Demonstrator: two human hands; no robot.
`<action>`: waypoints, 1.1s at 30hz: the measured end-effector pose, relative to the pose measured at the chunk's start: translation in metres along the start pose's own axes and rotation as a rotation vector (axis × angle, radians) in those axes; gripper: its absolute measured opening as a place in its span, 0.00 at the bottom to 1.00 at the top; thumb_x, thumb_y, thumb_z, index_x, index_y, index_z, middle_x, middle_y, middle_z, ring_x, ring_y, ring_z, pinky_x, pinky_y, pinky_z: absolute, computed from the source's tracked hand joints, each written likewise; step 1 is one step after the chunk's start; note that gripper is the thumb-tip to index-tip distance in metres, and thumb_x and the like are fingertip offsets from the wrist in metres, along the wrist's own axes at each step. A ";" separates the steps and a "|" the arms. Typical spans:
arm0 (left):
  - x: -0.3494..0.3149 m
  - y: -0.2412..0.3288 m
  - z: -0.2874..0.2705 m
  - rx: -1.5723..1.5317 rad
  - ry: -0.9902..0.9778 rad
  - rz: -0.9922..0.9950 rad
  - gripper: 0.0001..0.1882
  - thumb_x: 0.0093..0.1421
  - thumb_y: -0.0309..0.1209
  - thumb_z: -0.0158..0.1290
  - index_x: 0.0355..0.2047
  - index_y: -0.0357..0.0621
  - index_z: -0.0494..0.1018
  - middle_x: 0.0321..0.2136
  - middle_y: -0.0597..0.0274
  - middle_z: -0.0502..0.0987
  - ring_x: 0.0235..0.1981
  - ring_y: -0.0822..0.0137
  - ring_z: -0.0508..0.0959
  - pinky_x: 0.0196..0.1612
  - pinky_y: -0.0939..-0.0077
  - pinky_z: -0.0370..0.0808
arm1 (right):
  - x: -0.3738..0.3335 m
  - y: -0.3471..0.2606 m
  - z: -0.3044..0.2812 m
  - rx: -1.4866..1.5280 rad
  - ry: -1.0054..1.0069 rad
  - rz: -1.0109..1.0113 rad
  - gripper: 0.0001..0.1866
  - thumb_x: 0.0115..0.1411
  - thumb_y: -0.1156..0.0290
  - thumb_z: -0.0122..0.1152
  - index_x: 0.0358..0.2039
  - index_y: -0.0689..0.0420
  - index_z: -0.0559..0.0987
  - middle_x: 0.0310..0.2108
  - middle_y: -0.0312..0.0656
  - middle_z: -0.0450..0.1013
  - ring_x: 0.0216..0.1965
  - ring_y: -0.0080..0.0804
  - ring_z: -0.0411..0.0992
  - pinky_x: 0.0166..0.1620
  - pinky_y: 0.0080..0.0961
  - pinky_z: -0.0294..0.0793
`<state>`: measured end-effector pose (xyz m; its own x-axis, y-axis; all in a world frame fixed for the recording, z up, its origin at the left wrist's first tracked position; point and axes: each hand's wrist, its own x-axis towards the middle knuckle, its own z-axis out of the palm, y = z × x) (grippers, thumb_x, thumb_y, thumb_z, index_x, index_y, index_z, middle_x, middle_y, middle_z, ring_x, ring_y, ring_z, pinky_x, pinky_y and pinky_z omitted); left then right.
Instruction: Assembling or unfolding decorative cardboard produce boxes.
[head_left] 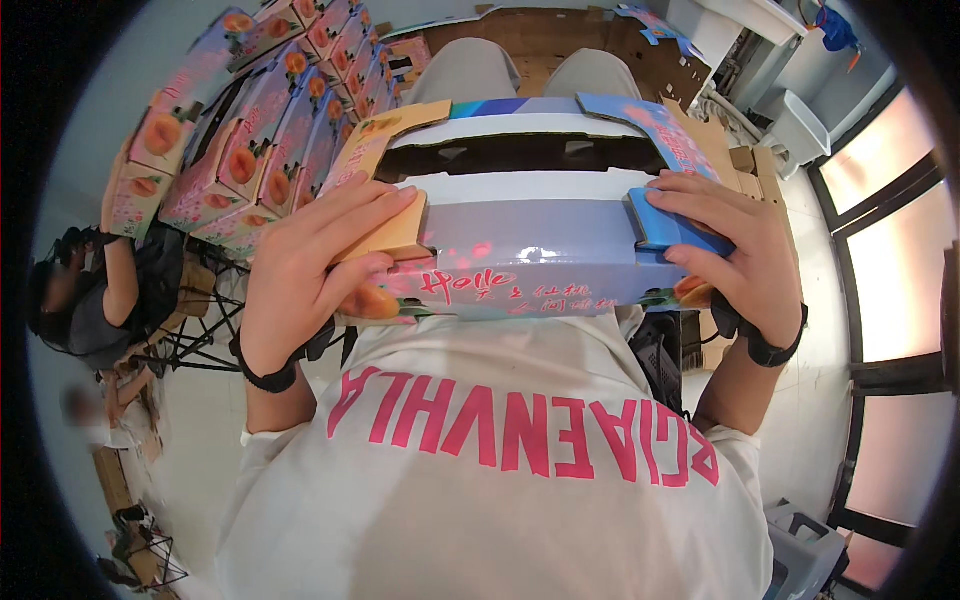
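We clasp this lilac rectangular cardboard box (pixel 535 232), half-curled left hand (pixel 300 258) at nine o'clock, half-curled right hand (pixel 745 250) at three, long dark opening (pixel 520 157) at twelve!

I saw red script (pixel 467 283) beside 2 lines of smaller pink characters (pixel 565 299) on the box (pixel 530 228), and big pink capitals (pixel 540 445), upside down, across the shirt (pixel 500 540). The stacked boxes (pixel 240 165) were too small to read.

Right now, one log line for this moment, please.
Blue-purple cardboard box: gap open; left fingers on orange corner flap; right fingers on blue corner flap
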<state>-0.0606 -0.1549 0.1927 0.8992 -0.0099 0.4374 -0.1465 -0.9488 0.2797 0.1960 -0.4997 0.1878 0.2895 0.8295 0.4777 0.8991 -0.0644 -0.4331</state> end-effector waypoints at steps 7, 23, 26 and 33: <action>0.002 -0.009 0.004 -0.093 0.082 -0.006 0.24 0.66 0.33 0.60 0.62 0.45 0.81 0.56 0.49 0.84 0.59 0.45 0.83 0.60 0.59 0.80 | -0.004 -0.003 0.003 0.031 -0.040 0.071 0.27 0.62 0.56 0.72 0.54 0.63 0.85 0.55 0.57 0.83 0.57 0.55 0.82 0.61 0.37 0.78; 0.000 -0.010 0.007 -0.164 0.141 -0.074 0.23 0.69 0.34 0.58 0.62 0.41 0.80 0.57 0.49 0.85 0.58 0.47 0.84 0.61 0.62 0.79 | -0.006 0.000 0.005 0.140 0.061 0.077 0.21 0.62 0.64 0.74 0.53 0.60 0.86 0.53 0.52 0.84 0.54 0.49 0.84 0.57 0.35 0.82; 0.000 -0.008 0.007 -0.172 0.153 -0.081 0.23 0.69 0.34 0.59 0.62 0.40 0.80 0.57 0.49 0.85 0.57 0.48 0.85 0.61 0.63 0.79 | -0.006 0.000 0.005 0.194 0.089 0.111 0.22 0.62 0.65 0.73 0.54 0.60 0.86 0.54 0.52 0.84 0.51 0.46 0.85 0.55 0.32 0.82; -0.001 -0.009 0.003 -0.156 0.039 -0.094 0.28 0.64 0.39 0.66 0.61 0.40 0.80 0.58 0.50 0.84 0.61 0.47 0.82 0.64 0.61 0.76 | -0.008 0.005 0.005 0.214 0.041 0.049 0.25 0.63 0.57 0.75 0.55 0.61 0.86 0.55 0.53 0.84 0.57 0.47 0.83 0.57 0.34 0.81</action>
<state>-0.0588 -0.1470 0.1873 0.8957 0.0915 0.4352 -0.1277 -0.8844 0.4489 0.1961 -0.5033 0.1781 0.3479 0.8047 0.4810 0.7949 0.0188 -0.6064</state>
